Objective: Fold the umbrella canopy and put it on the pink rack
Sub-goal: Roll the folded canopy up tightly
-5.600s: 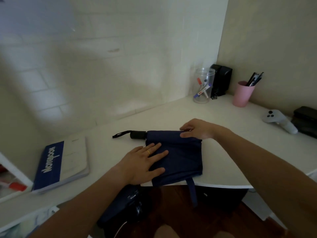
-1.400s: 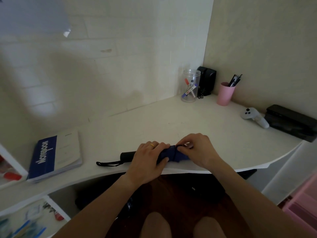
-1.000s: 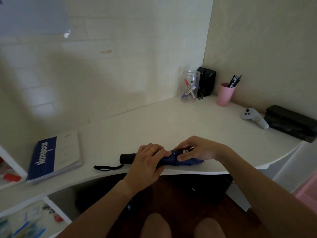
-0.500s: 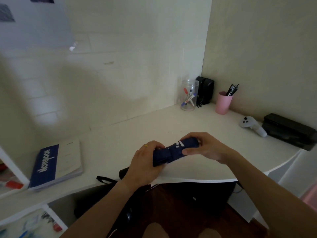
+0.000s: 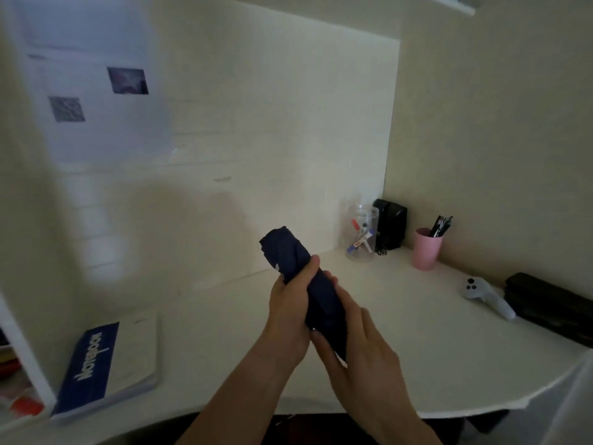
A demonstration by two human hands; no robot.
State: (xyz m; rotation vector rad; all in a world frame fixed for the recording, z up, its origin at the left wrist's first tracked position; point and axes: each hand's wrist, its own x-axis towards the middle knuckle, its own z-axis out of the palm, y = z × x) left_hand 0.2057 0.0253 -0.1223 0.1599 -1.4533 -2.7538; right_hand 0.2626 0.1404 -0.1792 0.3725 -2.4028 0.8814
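The navy umbrella (image 5: 290, 255) is rolled into a tight bundle and stands nearly upright in the air above the white desk (image 5: 417, 342), its canopy end pointing up and away from me. My left hand (image 5: 288, 313) wraps around its middle from the left. My right hand (image 5: 356, 345) grips its lower part from the right and hides the handle end. The pink rack is out of view.
A blue and white notebook (image 5: 109, 364) lies at the desk's left. At the back right corner stand a clear jar of markers (image 5: 362, 234), a black box (image 5: 390, 228) and a pink pen cup (image 5: 426, 248). A white controller (image 5: 484, 295) and a black case (image 5: 548, 308) lie on the right.
The canopy went from flat on the desk to a rolled bundle. Both hands have lifted it off the desk and turned it from lying sideways to nearly upright. My view has tilted upward.
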